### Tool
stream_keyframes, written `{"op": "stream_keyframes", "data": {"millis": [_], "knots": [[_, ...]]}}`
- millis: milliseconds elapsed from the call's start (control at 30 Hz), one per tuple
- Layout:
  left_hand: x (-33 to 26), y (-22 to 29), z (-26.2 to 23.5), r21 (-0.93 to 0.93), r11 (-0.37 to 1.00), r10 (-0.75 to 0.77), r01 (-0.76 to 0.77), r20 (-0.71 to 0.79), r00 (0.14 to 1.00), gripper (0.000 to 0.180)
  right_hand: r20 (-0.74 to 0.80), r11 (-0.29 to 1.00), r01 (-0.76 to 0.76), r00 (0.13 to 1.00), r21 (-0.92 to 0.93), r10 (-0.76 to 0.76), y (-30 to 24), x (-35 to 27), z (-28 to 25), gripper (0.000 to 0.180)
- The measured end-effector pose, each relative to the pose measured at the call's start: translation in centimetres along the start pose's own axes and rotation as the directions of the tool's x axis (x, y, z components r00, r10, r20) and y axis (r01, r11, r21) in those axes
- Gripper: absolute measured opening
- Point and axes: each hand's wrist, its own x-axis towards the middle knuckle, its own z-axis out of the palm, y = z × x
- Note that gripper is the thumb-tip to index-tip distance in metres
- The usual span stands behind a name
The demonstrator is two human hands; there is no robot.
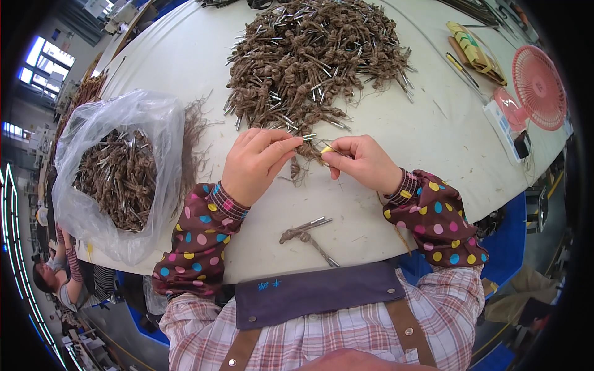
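My left hand [263, 157] is closed, its thumb and fingers pinching a brown knotted cord with silvery metal tips [307, 137] at the near edge of a large pile of similar cords [315, 62]. Close beside it, my right hand [366, 164] is also closed, gripping a small thin tool with a yellow part [327, 149]; its exact kind is too small to make out. The two hands are a little apart, with brown cord between them. Nearer to me, a separate knotted cord with metal tips [303, 235] lies on the white table [247, 253].
A clear plastic bag [167, 120] full of cords stands at the left, with loose brown thread scraps [195, 133] beside it. At the right are a pink fan [539, 86], a white power strip [502, 130] and a yellow packet [476, 52]. Another person [62, 281] is at the far left.
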Motion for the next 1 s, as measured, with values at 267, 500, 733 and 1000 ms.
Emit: {"op": "stream_keyframes", "data": {"millis": [267, 500, 733, 1000], "knots": [[-0.3, -0.6, 0.5, -0.010, 0.999, 0.047, -0.048, -0.040, 0.998, 0.022, 0.109, 0.972, -0.100, 0.991, 0.211, 0.078, -0.3, 0.1, -0.6, 0.023], [-0.4, -0.6, 0.4, 0.027, 0.993, 0.119, -0.116, -0.111, 0.987, 0.017, 0.266, 0.884, -0.262, 0.950, 0.387, 0.165, -0.7, -0.2, -0.5, 0.020], [-1.0, 0.0, 0.6, -0.586, 0.708, -0.343, 0.394, 0.201, 0.917, 0.009, 0.316, 0.917, -0.261, 0.935, 0.301, 0.162, -0.3, 0.1, -0.5, 0.023], [-1.0, 0.1, 0.6, -0.491, 0.777, -0.325, 0.395, 0.225, 0.918, 0.009, -0.212, 0.812, 0.137, 0.929, -0.567, -0.304, -2.4, -1.3, 0.0, 0.035]]}}
